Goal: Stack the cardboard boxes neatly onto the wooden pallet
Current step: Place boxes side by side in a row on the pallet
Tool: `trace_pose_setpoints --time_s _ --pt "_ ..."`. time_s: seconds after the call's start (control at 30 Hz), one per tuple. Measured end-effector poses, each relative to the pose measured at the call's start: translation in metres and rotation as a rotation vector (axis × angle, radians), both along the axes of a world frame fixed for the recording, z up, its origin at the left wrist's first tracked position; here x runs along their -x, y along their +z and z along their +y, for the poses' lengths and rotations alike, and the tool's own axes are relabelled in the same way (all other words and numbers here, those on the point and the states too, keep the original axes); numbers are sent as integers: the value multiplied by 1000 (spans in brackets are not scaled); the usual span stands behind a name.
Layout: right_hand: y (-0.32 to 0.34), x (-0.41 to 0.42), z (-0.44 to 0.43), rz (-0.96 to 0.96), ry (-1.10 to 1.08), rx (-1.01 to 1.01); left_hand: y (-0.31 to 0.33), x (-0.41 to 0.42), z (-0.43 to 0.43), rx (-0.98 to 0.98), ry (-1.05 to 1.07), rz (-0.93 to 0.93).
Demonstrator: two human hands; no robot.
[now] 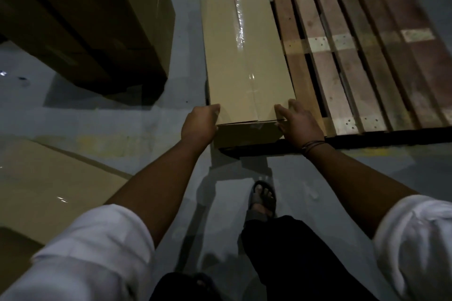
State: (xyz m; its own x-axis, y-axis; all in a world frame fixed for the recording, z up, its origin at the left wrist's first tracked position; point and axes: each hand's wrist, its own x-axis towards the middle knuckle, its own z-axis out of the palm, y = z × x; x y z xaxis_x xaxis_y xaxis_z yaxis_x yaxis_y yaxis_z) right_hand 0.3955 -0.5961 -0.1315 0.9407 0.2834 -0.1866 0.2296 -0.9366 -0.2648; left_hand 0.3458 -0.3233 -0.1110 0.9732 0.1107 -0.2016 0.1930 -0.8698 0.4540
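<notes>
Sleeves, white, rolled up on both forearms, fill the bottom corners; dark trousers between them. One foot in a sandal stands on the grey floor, just short of the pallet.

L hand is at the near-left corner of the box: fingers curled round the corner & down the side, thumb resting on the top edge. R hand clasps the near-right corner, thumb lying on top, one finger along the right edge, the rest bent onto the near face. Thin dark bands on the R wrist. Both hands hold the box; can't tell how hard they squeeze.

Box sits on the left end of the pallet, long side running w/ the slats, clear tape down the middle of its lid. Its near face is about level w/ the pallet's front edge; a strip of wood shows past its far end. To its right the slats are bare.

Low left, another box on the floor, near the L forearm. Far left, a stack of big boxes in shadow, apart from the pallet w/ floor between.
</notes>
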Motion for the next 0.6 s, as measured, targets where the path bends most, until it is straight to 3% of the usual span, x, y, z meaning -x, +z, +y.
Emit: trace_pose_setpoints --time_s 0.6 --pt "7 -40 -22 93 11 -76 -9 -24 -15 138 194 48"
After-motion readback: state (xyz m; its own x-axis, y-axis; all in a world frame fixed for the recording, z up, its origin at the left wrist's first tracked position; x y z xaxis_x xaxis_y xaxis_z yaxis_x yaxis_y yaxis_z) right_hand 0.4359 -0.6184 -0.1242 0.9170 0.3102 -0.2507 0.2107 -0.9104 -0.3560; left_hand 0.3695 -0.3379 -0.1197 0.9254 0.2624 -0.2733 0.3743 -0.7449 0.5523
